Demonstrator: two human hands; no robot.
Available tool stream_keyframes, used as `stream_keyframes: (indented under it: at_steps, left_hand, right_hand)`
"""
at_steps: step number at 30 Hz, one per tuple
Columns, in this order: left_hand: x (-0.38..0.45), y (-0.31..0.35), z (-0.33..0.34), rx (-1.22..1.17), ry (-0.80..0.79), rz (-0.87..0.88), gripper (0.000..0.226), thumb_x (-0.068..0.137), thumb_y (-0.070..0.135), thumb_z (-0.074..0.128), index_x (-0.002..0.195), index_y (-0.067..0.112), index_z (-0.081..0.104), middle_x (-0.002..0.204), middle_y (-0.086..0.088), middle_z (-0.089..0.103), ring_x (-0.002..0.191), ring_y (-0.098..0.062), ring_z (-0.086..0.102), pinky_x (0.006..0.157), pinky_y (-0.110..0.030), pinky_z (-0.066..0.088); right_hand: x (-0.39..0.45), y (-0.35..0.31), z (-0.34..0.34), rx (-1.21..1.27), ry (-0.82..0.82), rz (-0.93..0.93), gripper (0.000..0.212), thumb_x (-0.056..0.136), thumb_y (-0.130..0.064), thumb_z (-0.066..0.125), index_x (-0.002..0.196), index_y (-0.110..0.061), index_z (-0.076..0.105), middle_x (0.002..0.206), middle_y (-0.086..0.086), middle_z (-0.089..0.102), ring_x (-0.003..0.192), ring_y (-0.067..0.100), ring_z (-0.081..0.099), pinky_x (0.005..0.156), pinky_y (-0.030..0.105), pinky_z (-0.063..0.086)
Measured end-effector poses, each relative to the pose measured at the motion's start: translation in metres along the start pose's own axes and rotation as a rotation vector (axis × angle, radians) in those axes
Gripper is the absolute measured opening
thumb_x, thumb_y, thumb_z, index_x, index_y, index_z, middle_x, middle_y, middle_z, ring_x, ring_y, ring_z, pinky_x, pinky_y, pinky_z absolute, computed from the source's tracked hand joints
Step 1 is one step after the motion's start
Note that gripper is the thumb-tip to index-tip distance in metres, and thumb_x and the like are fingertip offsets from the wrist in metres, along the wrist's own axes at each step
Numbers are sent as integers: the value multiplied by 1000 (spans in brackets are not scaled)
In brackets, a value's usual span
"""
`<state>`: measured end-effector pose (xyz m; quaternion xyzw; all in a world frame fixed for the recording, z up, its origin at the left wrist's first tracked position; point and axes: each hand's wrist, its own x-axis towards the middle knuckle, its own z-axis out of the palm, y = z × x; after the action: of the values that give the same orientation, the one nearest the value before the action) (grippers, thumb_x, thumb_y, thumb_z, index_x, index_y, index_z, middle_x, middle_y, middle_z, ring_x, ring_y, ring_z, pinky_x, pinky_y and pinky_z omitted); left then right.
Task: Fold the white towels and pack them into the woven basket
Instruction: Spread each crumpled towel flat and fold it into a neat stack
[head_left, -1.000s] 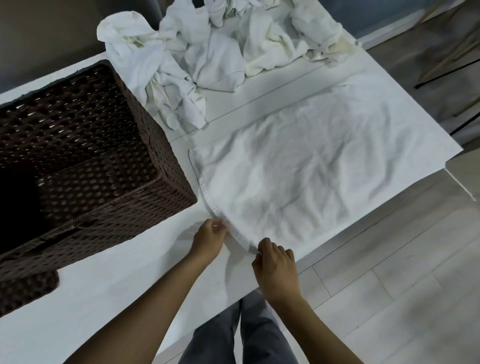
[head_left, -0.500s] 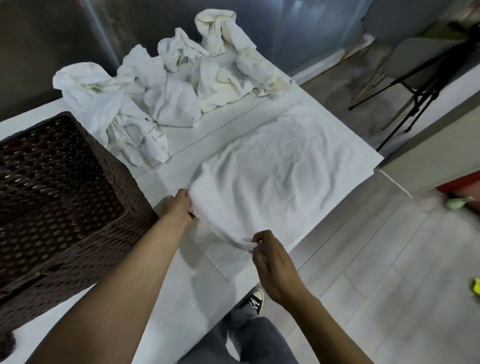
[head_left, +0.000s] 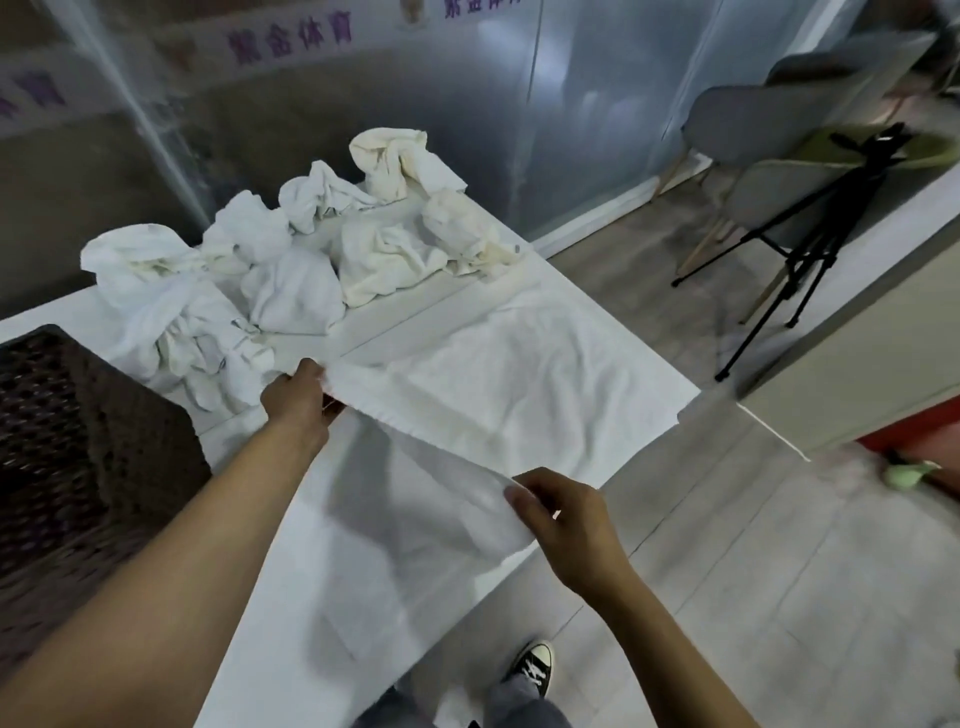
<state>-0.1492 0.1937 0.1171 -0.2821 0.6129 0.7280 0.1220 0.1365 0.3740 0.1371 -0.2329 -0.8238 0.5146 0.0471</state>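
Note:
A white towel (head_left: 524, 379) lies spread on the white table (head_left: 332, 597), its near edge lifted off the surface. My left hand (head_left: 298, 402) pinches the towel's near left corner. My right hand (head_left: 563, 519) pinches the near right corner, close to the table's front edge. The lifted edge hangs stretched between both hands. The dark brown woven basket (head_left: 78, 441) stands at the left, partly cut off by the frame. A heap of crumpled white towels (head_left: 280, 260) sits at the back of the table.
Past the table's right edge is wooden floor with a black tripod (head_left: 795, 260) and grey chairs (head_left: 769, 124). A frosted glass wall runs behind the table. My shoe (head_left: 532, 665) shows below the front edge.
Both hands have raised the towel's near edge and carried it away from me and apart. The view has tilted up, showing the wall and chairs.

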Motion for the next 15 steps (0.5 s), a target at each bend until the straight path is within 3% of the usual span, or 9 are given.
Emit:
stream_keyframes:
  at_steps: [3,6,9,13,15]
  left_hand:
    - [-11,11,36,-17,13,78,16,94,10,59,80,9,52,85,-10,63,72,-19,66,57,-31,60]
    - [-25,13,74,45,-12,189,23,95,10,59,74,11,51,81,-10,60,73,-22,64,67,-36,63]
    - [-31,3,107,125,-10,273,20,91,12,61,73,11,55,84,-10,61,79,-25,64,67,-38,63]
    - [-38,-4,157,191,-17,329,9,88,16,65,88,8,62,89,-8,65,82,-23,68,64,-36,63]
    - [-29,-8,179,248,12,342,24,77,31,67,91,12,65,95,-7,69,89,-26,71,74,-45,63]
  right_hand:
    - [20,12,-37,33,-5,21,20,97,-45,64,87,-28,67,67,0,56,58,8,44,57,24,36]
    - [35,29,-69,86,6,49,19,97,-42,66,87,-26,67,61,-8,48,56,7,38,55,23,32]
    - [45,49,-95,107,45,71,13,98,-36,67,86,-30,70,63,-17,56,56,4,47,56,15,36]
    - [69,74,-127,93,61,121,12,99,-32,64,91,-32,71,74,-14,66,62,3,55,58,15,40]
    - [87,86,-141,71,75,143,13,100,-31,62,92,-33,72,83,-13,70,73,4,62,63,18,46]
